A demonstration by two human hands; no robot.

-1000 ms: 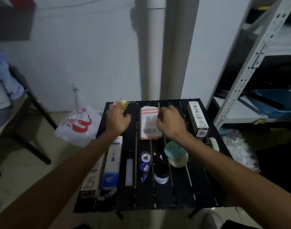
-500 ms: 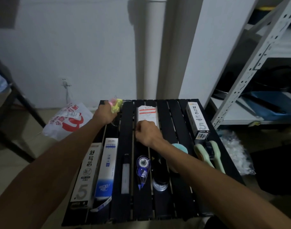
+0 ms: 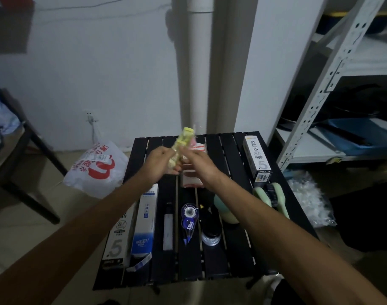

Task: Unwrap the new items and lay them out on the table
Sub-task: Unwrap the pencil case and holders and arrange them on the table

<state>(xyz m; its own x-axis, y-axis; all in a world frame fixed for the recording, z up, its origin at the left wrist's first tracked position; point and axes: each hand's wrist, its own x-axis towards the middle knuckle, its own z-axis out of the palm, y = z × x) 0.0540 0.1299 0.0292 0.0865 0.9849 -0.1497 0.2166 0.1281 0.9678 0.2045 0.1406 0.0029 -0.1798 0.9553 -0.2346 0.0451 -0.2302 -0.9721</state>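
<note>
Both hands hold a small yellow-green packet (image 3: 181, 143) in clear wrap above the far middle of the black slatted table (image 3: 236, 256). My left hand (image 3: 159, 159) grips its lower end and my right hand (image 3: 200, 165) pinches it from the right. Under the hands lies a red-and-white card pack (image 3: 191, 181). Laid out on the table are a white refill box (image 3: 257, 160), another white box (image 3: 119, 236), a blue-white box (image 3: 145, 219), a blue correction tape (image 3: 189, 219), a slim dark pen-like item (image 3: 168, 227), a black round item (image 3: 210, 227) and a green tool (image 3: 273, 194).
A white plastic bag with red print (image 3: 95, 168) lies on the floor left of the table. Crumpled clear wrap (image 3: 309, 194) lies on the floor at the right, under a white metal shelf (image 3: 315, 89). A dark chair leg (image 3: 27, 190) stands at far left.
My left hand lifted the yellow-green packet from the table's far left toward the middle. My right hand left the red-and-white pack and came up to pinch the packet.
</note>
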